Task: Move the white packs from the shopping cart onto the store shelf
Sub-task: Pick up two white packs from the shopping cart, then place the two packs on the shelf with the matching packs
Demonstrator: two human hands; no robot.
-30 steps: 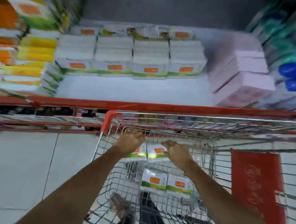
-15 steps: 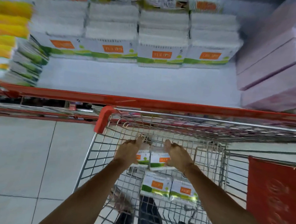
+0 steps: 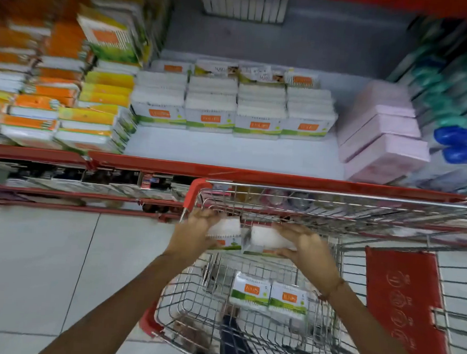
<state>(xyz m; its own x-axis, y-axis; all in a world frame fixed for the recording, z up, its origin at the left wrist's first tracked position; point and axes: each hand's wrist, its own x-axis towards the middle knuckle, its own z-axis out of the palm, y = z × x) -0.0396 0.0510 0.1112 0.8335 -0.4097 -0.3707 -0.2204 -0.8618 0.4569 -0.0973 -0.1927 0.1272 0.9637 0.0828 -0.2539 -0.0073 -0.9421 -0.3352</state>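
My left hand point(image 3: 195, 233) grips one white pack point(image 3: 227, 230) and my right hand point(image 3: 308, 251) grips a second white pack point(image 3: 270, 240). Both packs are side by side, lifted to the height of the wire shopping cart's point(image 3: 335, 211) front rim. Two more white packs with orange and green labels point(image 3: 269, 297) lie on the cart's bottom. On the store shelf point(image 3: 228, 151) behind the red edge rail stands a row of the same white packs point(image 3: 234, 113), with bare shelf in front of them.
Orange and yellow packs point(image 3: 66, 96) are stacked at the shelf's left. Pink boxes point(image 3: 381, 140) and green and blue items point(image 3: 463, 121) fill its right. A red child-seat flap point(image 3: 403, 307) sits at the cart's right. Tiled floor point(image 3: 41, 260) lies to the left.
Both hands have risen with the two packs from inside the cart to its front rim. The view has tilted up and shows more of the shelf.
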